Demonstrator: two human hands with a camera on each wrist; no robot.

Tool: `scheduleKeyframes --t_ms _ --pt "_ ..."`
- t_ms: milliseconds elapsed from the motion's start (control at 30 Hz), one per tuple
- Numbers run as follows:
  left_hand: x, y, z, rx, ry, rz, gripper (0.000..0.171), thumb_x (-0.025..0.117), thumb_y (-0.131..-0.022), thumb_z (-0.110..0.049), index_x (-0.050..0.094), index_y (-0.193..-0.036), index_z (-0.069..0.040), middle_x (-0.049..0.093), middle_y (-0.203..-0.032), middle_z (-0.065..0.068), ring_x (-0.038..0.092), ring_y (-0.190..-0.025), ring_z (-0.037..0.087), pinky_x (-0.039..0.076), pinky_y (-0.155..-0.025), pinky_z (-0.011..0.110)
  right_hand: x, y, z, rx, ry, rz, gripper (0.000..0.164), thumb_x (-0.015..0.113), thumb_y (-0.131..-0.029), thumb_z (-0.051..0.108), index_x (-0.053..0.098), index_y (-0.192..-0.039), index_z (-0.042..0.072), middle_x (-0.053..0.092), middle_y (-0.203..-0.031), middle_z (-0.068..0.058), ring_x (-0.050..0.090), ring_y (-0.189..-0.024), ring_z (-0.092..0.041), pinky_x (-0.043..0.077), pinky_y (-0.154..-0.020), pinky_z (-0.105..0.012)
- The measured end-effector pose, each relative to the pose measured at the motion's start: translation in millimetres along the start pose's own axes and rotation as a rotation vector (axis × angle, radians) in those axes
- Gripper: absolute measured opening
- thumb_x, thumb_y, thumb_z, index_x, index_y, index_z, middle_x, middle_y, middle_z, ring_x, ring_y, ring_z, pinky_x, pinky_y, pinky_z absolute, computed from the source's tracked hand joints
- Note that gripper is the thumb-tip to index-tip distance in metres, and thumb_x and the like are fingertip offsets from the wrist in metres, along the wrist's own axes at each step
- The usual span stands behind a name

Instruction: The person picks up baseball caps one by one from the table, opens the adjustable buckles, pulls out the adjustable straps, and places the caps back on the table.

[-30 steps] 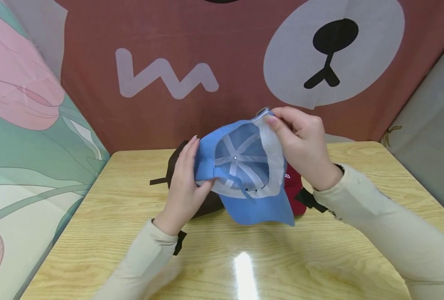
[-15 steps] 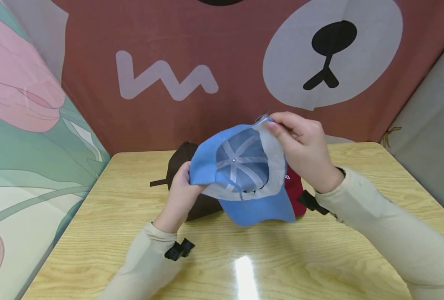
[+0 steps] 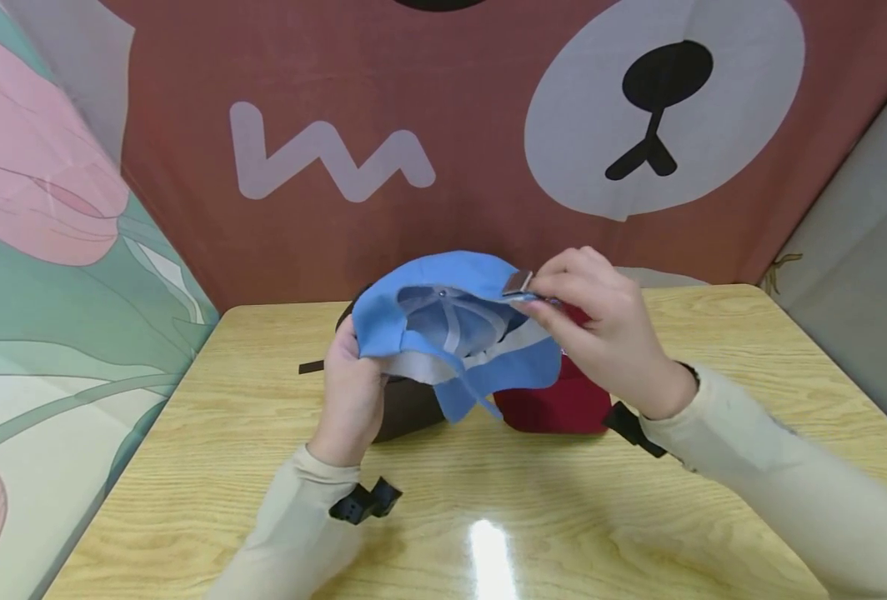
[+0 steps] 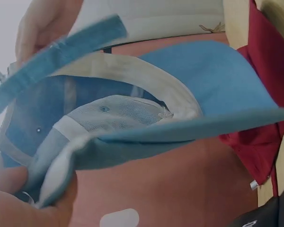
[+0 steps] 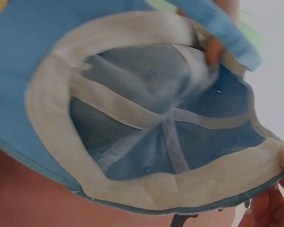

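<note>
A blue baseball cap (image 3: pixel 443 271) is held up over the table, its hollow inside facing me and its brim low. My left hand (image 3: pixel 353 400) grips the left rear edge, thumb on the near side. At the opposite rear edge, my right hand (image 3: pixel 601 317) pinches the end bearing a metal buckle (image 3: pixel 517 282). A loose blue strap (image 3: pixel 466 379) dangles from the left side, its free end apart from the buckle. The right wrist view shows the pale sweatband (image 5: pixel 52 109) and taped seams, with right fingers at the rear corner.
Behind the blue cap, a dark brown cap (image 3: pixel 406 408) lies at left and a red cap (image 3: pixel 552 408) at right on the wooden table (image 3: pixel 211 467). A printed cloth backdrop (image 3: pixel 323 242) rises behind the table's far edge.
The blue cap has tipped, so its crown shows more and its opening less. My right hand has lowered with the buckle end; my left hand has shifted its grip and moved slightly left.
</note>
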State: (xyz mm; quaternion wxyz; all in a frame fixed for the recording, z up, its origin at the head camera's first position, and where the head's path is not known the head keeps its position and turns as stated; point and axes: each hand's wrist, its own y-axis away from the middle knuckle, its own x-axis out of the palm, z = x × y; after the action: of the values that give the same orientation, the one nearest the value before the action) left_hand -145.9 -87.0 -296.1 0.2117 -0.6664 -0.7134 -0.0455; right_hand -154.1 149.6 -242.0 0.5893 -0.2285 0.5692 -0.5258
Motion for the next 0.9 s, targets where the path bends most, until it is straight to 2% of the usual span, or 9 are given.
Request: scheduleKeyframes --t_ms 133,167,267,333,433,567,667,767,900 --pt "2.1 1.1 -6.2 -0.001 0.063 0.028 0.027 0.048 -0.091 0.011 0.054 -0.111 -0.005 0.057 -0.089 -0.001 0.058 -0.075 0.008 0.048 -0.072 0.023 4 9 -1 -0.035 0.039 0.034 0.044 0.056 -0.098 0.034 0.069 -0.085 -0.005 0.060 -0.087 -0.013 0.047 -0.078 -0.022 0.035 -0.069 -0.026" --pt "2.6 1.4 -7.4 -0.005 0.075 0.033 0.028 0.047 -0.090 0.011 0.055 -0.110 -0.006 0.057 -0.090 -0.001 0.058 -0.075 0.008 0.048 -0.074 0.023 6 11 -2 -0.041 0.047 0.044 0.034 0.062 -0.096 0.026 0.069 -0.086 -0.006 0.059 -0.088 -0.013 0.047 -0.079 -0.023 0.035 -0.069 -0.026" --pt "3.5 2.0 -10.3 -0.004 0.098 0.057 0.025 0.049 -0.091 0.008 0.057 -0.108 -0.009 0.057 -0.094 0.000 0.058 -0.080 0.010 0.048 -0.077 0.025 9 18 -3 -0.043 0.069 0.076 0.016 0.077 -0.081 0.004 0.069 -0.090 -0.006 0.060 -0.093 -0.015 0.050 -0.083 -0.025 0.039 -0.073 -0.025" --pt "3.9 2.0 -11.2 0.000 0.113 0.074 0.024 0.049 -0.093 0.006 0.058 -0.106 -0.011 0.057 -0.095 0.000 0.057 -0.082 0.011 0.048 -0.078 0.026 11 23 -5 -0.033 0.061 0.092 0.026 0.080 -0.072 -0.006 0.069 -0.096 -0.007 0.060 -0.096 -0.016 0.051 -0.085 -0.026 0.040 -0.075 -0.024" --pt "4.9 1.4 -13.1 0.002 0.142 0.087 0.021 0.049 -0.095 0.003 0.059 -0.104 -0.013 0.056 -0.097 0.000 0.057 -0.086 0.012 0.048 -0.078 0.026 15 30 -7 -0.015 0.051 0.103 0.031 0.077 -0.083 0.012 0.067 -0.106 -0.007 0.060 -0.100 -0.017 0.052 -0.089 -0.027 0.040 -0.078 -0.023" --pt "5.4 0.3 -16.9 -0.003 0.180 0.083 0.022 0.047 -0.096 0.003 0.059 -0.102 -0.014 0.055 -0.102 0.000 0.056 -0.090 0.012 0.047 -0.080 0.025 19 38 -10 0.023 0.040 0.094 0.054 0.057 -0.094 0.040 0.062 -0.114 -0.010 0.060 -0.104 -0.018 0.054 -0.093 -0.028 0.040 -0.085 -0.024" --pt "3.9 -0.8 -19.1 -0.001 0.192 0.093 0.021 0.046 -0.097 0.002 0.059 -0.103 -0.014 0.053 -0.106 0.001 0.054 -0.096 0.013 0.045 -0.084 0.027 22 45 -12 0.087 0.020 0.089 0.058 0.059 -0.093 0.041 0.057 -0.118 -0.011 0.059 -0.105 -0.018 0.054 -0.094 -0.027 0.041 -0.087 -0.020" --pt "3.3 -0.9 -21.5 0.007 0.204 0.102 0.021 0.045 -0.099 0.001 0.059 -0.106 -0.014 0.052 -0.110 0.001 0.051 -0.102 0.014 0.043 -0.089 0.028 25 53 -15 0.197 0.006 0.076 0.051 0.076 -0.084 0.017 0.054 -0.120 -0.011 0.057 -0.102 -0.018 0.054 -0.090 -0.024 0.042 -0.082 -0.016" --pt "4.3 -0.2 -24.4 0.018 0.221 0.108 0.022 0.044 -0.099 0.001 0.059 -0.106 -0.014 0.050 -0.113 0.001 0.048 -0.106 0.014 0.041 -0.093 0.027 29 64 -18 0.397 0.009 0.074 0.063 0.082 -0.067 -0.012 0.051 -0.122 -0.011 0.055 -0.099 -0.018 0.054 -0.087 -0.027 0.043 -0.075 -0.018"
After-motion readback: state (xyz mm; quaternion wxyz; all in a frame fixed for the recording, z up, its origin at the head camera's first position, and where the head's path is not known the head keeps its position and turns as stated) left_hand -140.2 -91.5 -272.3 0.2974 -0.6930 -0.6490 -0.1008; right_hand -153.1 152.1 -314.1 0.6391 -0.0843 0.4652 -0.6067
